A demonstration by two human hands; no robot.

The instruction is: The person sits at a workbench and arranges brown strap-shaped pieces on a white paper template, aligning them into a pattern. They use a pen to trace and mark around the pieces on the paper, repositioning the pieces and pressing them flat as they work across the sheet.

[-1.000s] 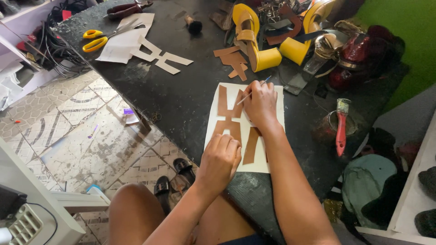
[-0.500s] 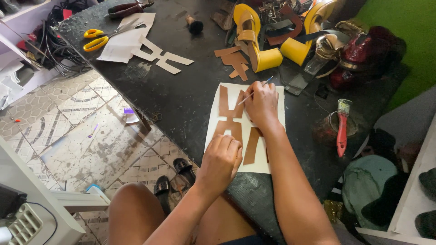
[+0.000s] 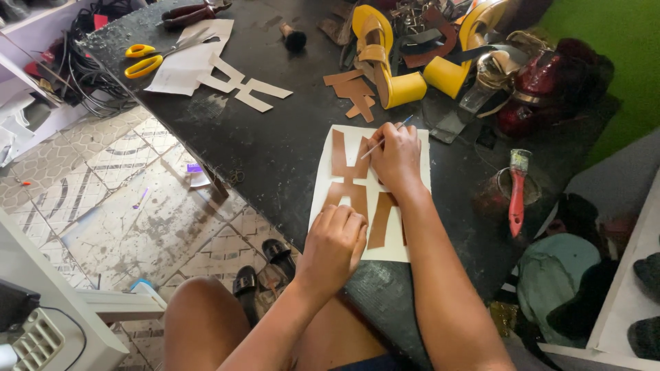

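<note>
Nothing has shifted: the left hand [image 3: 335, 242] stays pressing the brown pattern piece [image 3: 352, 189], fingers together, while the right hand [image 3: 395, 156], at 12 o'clock, stays clamped on a pen [image 3: 382, 142].

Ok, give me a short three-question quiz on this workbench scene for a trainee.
1. True or false: the left hand presses down on the brown cut-out strap-shaped piece lying on the pale rectangular sheet.
2. What does the right hand hold? A) the yellow-handled scissors B) a thin pen-like tool C) the red-handled brush
3. Fill in: the two yellow block-heeled sandals stand on the dark worktop ____ the sheet, away from the person.

Key: 1 true; 2 B; 3 beyond.
</note>
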